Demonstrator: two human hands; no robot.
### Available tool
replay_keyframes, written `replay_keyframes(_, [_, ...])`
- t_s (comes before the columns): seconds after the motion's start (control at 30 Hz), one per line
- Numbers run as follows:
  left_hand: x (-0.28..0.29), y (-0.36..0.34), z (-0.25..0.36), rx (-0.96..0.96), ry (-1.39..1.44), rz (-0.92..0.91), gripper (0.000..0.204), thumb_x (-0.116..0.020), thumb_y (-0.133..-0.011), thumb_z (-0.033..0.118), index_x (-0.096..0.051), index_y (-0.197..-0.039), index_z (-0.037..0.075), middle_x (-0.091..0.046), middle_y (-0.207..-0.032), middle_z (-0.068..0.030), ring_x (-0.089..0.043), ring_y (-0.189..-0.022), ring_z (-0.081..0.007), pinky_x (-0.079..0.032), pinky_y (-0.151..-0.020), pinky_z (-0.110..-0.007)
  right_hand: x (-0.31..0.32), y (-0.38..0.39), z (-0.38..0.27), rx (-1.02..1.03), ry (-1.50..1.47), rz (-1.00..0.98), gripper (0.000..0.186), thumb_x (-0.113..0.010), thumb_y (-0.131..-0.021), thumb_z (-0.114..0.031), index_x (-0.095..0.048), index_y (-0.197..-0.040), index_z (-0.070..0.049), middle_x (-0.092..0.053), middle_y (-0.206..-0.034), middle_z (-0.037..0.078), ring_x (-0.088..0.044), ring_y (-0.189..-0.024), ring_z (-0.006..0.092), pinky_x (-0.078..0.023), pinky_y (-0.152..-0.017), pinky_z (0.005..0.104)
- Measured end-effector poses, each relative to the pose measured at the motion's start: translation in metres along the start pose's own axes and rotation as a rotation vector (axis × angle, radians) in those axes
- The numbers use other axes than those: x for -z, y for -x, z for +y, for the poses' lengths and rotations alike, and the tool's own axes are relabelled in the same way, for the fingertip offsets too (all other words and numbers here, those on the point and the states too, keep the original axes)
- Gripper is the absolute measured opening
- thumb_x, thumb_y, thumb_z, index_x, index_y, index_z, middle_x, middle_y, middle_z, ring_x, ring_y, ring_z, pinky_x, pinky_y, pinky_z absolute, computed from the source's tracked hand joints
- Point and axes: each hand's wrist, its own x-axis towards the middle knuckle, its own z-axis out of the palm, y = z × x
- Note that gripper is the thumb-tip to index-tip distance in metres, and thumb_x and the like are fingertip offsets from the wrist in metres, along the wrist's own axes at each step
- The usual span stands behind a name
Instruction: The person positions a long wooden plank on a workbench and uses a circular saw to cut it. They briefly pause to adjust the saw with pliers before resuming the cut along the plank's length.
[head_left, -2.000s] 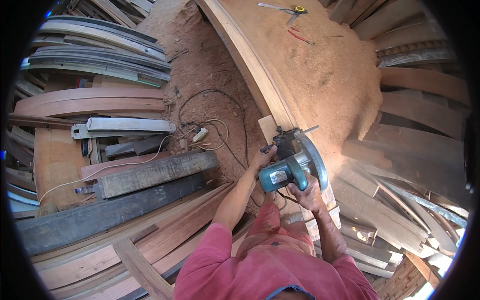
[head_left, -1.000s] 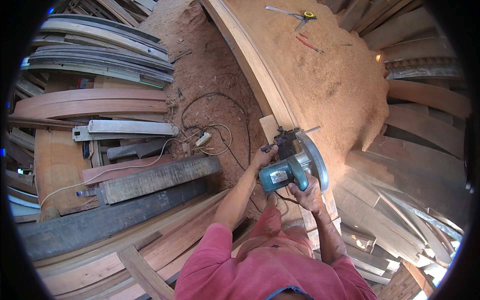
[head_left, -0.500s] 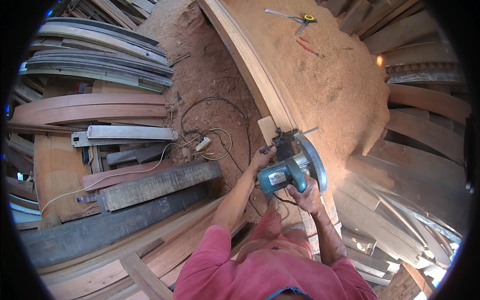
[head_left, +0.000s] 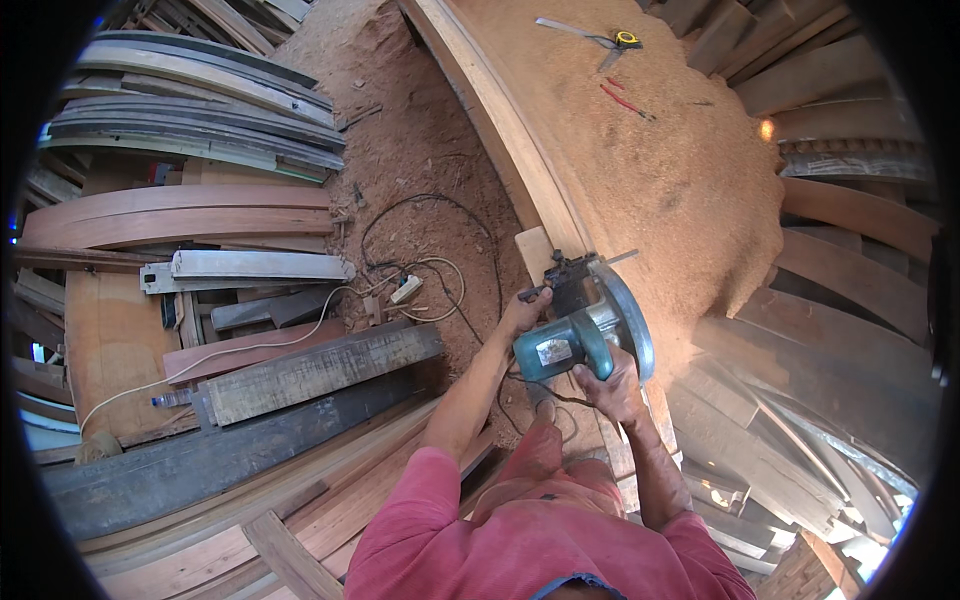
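A teal circular saw (head_left: 548, 352) with a round silver blade guard (head_left: 632, 325) rests on a long wooden beam (head_left: 510, 130) that runs away from me. My right hand (head_left: 618, 388) is wrapped round the saw's rear handle. At the front left of the saw, my left hand (head_left: 522, 312) grips a small dark front handle. Under the saw's front left edge, a short pale wood block (head_left: 535, 250) lies against the beam. The blade itself is hidden by the guard and base. A dark power cord hangs from the saw near my right wrist.
Sawdust (head_left: 640, 180) covers the ground right of the beam, with a yellow tape measure (head_left: 627, 40), a metal square and red-handled pliers (head_left: 625, 100) on it. A white extension socket (head_left: 407, 289) and looped cables lie left. Stacked planks (head_left: 200, 215) flank both sides.
The view has shifted slightly. Both hands keep the same hold, and the saw stays at nearly the same place on the beam.
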Motion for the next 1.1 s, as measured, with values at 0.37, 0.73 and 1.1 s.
replay_keyframes(0.37, [-0.004,-0.006,0.033,-0.003,-0.009,-0.011,0.072,-0.079,-0.079,0.07,-0.065,-0.105,0.004,-0.064,-0.092,-0.0013,-0.058,-0.086,-0.0145,-0.05,-0.075,-0.031,-0.001,-0.021,-0.003,-0.038,-0.051,0.019,0.035,-0.073,-0.088,-0.004,-0.064,-0.121,0.002,-0.07,-0.1,0.01,-0.064,-0.092,0.0158,-0.053,-0.085,0.0341])
replay_keyframes(0.73, [0.008,-0.023,0.051,0.004,-0.1,0.007,0.066,-0.078,-0.084,0.064,-0.067,-0.107,0.003,-0.064,-0.094,-0.0018,-0.058,-0.088,-0.0141,-0.05,-0.076,-0.031,-0.006,-0.045,-0.016,0.036,-0.086,0.037,0.028,-0.074,-0.088,-0.01,-0.064,-0.113,0.001,-0.06,-0.088,0.002,-0.054,-0.08,0.011,-0.048,-0.073,0.03])
replay_keyframes(1.1, [0.029,-0.055,0.049,-0.035,-0.041,-0.039,0.058,-0.076,-0.087,0.059,-0.066,-0.103,0.004,-0.063,-0.086,-0.0004,-0.056,-0.077,-0.0116,-0.049,-0.066,-0.031,-0.011,-0.07,-0.031,0.007,-0.027,0.021,0.027,-0.074,-0.088,-0.007,-0.064,-0.112,0.001,-0.062,-0.088,0.003,-0.056,-0.081,0.0124,-0.05,-0.075,0.0315])
